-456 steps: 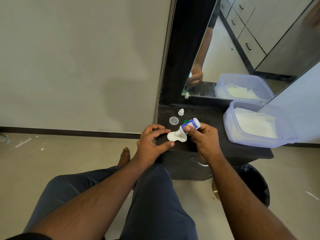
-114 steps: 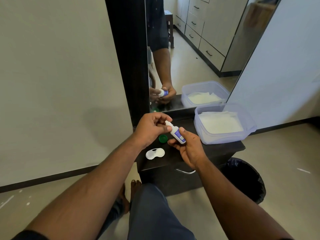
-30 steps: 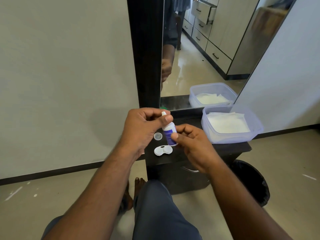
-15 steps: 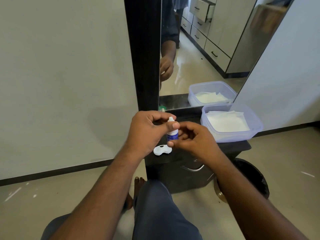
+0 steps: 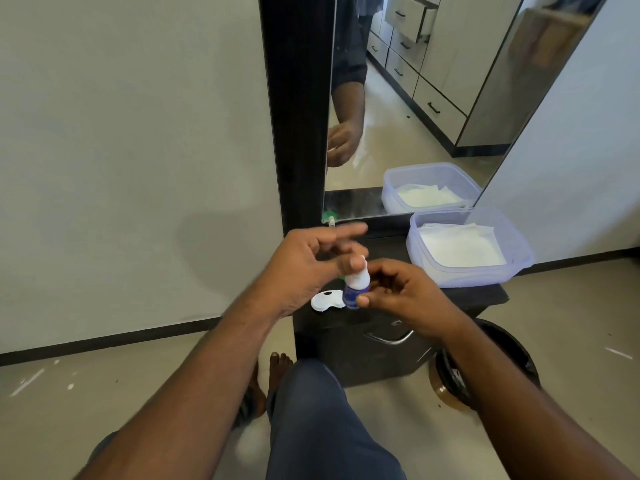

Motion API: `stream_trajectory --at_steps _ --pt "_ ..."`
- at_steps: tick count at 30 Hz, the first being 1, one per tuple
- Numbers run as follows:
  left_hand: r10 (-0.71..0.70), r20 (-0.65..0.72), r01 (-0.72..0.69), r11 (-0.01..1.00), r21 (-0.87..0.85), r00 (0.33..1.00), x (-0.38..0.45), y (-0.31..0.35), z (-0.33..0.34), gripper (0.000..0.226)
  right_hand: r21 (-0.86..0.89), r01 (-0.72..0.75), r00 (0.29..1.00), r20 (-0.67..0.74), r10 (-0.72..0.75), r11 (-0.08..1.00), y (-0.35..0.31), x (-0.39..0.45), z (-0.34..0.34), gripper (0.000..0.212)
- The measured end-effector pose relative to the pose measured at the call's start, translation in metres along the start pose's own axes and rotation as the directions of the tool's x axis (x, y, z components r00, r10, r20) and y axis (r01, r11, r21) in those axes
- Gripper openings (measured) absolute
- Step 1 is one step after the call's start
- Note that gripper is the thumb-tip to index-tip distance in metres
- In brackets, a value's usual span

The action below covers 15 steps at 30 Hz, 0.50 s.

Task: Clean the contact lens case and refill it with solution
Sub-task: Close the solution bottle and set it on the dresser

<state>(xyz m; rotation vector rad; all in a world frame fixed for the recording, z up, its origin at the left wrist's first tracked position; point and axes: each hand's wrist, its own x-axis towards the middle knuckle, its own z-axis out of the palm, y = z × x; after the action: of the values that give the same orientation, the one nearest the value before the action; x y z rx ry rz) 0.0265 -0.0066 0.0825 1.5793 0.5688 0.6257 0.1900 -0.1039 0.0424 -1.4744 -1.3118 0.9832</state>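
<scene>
I see bottle (image 5: 356,285) standing upright now, cap on top; a moment ago left hand was twisting cap. Left hand (image 5: 311,261) now letting go, fingers spread, thumb near cap. Right hand (image 5: 401,292) pinches bottle low. I think filling done, bottle closed.

Count: one bottle, one white lens case (image 5: 325,300) on black table (image 5: 460,295) beside bottle, one tub (image 5: 467,247) of wipes, one bin (image 5: 491,368).

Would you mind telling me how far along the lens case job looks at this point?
Done, apparently: the white lens case lies open on the black dresser top, though whether it holds solution is unclear. In hand: the right hand holds the solution bottle upright while the left hand works at its top, seemingly the cap. Left: the case shows no lids on it, so closing it remains.
</scene>
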Motion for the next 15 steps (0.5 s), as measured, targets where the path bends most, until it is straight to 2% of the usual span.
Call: stream_trajectory --at_steps 2,4,5,8,10,15 --pt "0.002 -0.151 0.020 0.989 0.148 0.989 0.009 -0.011 -0.008 0.038 -0.067 0.004 0.988 -0.151 -0.014 0.998 0.011 0.006 0.001 0.042" --pt "0.007 -0.318 0.105 0.937 0.333 0.948 0.021 -0.029 -0.018 0.034 -0.090 -0.036 0.964 -0.265 0.011 0.995 0.024 0.015 0.001 0.053" --pt "-0.009 -0.335 0.156 0.896 0.415 0.942 0.026 -0.040 -0.022 0.035 -0.138 -0.070 0.952 -0.307 0.025 0.988 0.029 0.021 0.001 0.056" --pt "-0.144 -0.225 0.262 0.676 0.689 0.964 0.040 -0.071 -0.025 0.046 -0.273 -0.156 0.919 -0.392 0.039 0.949 0.044 0.040 -0.002 0.049" --pt "-0.211 -0.201 0.287 0.558 0.779 0.956 0.045 -0.084 -0.023 0.051 -0.284 -0.200 0.905 -0.421 0.066 0.938 0.053 0.051 -0.003 0.047" --pt "-0.212 -0.179 0.259 0.454 0.853 0.961 0.059 -0.092 -0.021 0.059 -0.230 -0.223 0.867 -0.491 0.085 0.947 0.066 0.066 -0.003 0.044"
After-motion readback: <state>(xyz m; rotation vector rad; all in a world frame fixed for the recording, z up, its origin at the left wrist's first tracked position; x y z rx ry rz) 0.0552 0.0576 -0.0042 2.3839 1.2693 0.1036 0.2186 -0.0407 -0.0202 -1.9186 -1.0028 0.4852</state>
